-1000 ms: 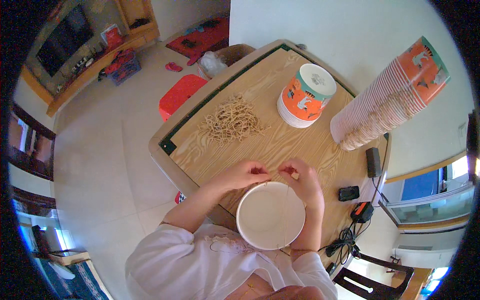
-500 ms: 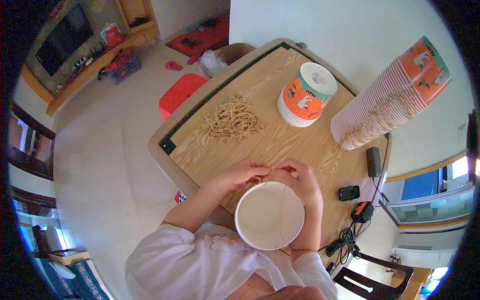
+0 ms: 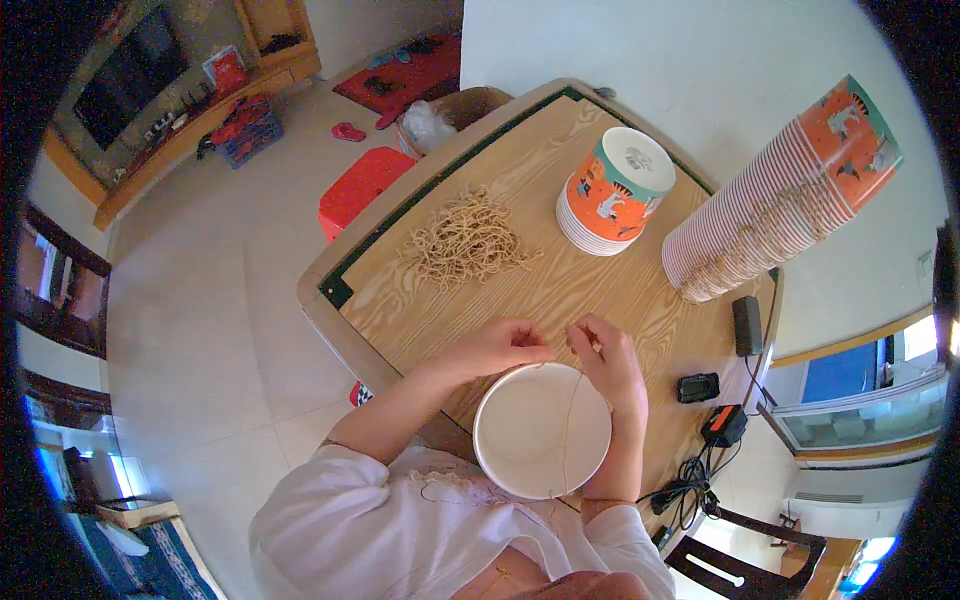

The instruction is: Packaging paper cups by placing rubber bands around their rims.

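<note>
A white-lined paper bucket (image 3: 525, 435) stands mouth-up close against my body. Thin tan twine (image 3: 567, 430) crosses its mouth, from near my right hand down to the near rim. At the far rim, my left hand (image 3: 505, 345) has its fingers pinched on the twine. Just to the right, over the same rim, my right hand (image 3: 608, 365) is closed in a pinch on the twine as well. A small gap separates the two hands. Beyond them lies a loose heap of cut twine pieces (image 3: 470, 242) on the wooden table (image 3: 400, 320).
A short stack of upside-down orange buckets (image 3: 615, 195) stands at the back. Right of it rises a tall stack of buckets (image 3: 770, 195) with twine along its side. Black adapters (image 3: 747, 325) and a coiled cable (image 3: 690, 485) are at the right; a red stool (image 3: 365, 185) stands left.
My hands have moved apart a little, the right one shifting slightly to the right. The bucket has shifted very slightly right.
</note>
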A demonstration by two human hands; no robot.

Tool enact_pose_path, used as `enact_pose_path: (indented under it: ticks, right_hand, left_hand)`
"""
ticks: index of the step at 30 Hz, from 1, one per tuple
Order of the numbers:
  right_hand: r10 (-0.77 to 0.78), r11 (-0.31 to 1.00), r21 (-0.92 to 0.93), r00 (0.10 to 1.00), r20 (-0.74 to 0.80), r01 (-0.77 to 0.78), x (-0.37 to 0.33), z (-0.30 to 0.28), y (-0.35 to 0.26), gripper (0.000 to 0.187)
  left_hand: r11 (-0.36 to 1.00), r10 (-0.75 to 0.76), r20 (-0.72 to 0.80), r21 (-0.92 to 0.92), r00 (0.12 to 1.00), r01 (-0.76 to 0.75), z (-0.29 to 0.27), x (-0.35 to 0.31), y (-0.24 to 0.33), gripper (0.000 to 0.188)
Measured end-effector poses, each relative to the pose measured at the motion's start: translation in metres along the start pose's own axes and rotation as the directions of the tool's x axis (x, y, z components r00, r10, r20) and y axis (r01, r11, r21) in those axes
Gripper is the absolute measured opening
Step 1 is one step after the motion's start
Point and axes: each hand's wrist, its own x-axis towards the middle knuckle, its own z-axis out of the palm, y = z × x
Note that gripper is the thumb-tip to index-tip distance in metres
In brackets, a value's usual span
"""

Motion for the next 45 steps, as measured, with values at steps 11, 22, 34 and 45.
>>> enact_pose_path:
  ticks: [11, 22, 34, 45]
  right_hand:
    - [-0.030, 0.987, 0.163, 0.993, 0.116, 0.010, 0.001, -0.001, 0.004, 0.012]
    - [-0.044, 0.988, 0.149, 0.993, 0.112, 0.027, 0.001, 0.000, 0.007, 0.011]
    - [-0.022, 0.995, 0.096, 0.998, 0.065, 0.016, -0.001, -0.002, 0.003, 0.012]
    - [-0.023, 0.998, 0.058, 0.979, 0.203, 0.012, -0.005, -0.020, 0.006, 0.009]
  left_hand:
    - [0.953, -0.104, 0.050, -0.280, 0.993, 0.114, -0.008, 0.005, -0.019, 0.019]
    - [0.985, -0.089, 0.053, -0.146, 0.995, 0.096, -0.007, 0.003, -0.017, 0.022]
    - [0.997, -0.046, 0.066, -0.051, 0.997, 0.049, -0.008, 0.000, -0.017, 0.021]
    - [0.933, 0.143, 0.015, 0.333, 0.990, -0.140, -0.009, -0.039, -0.006, 0.034]
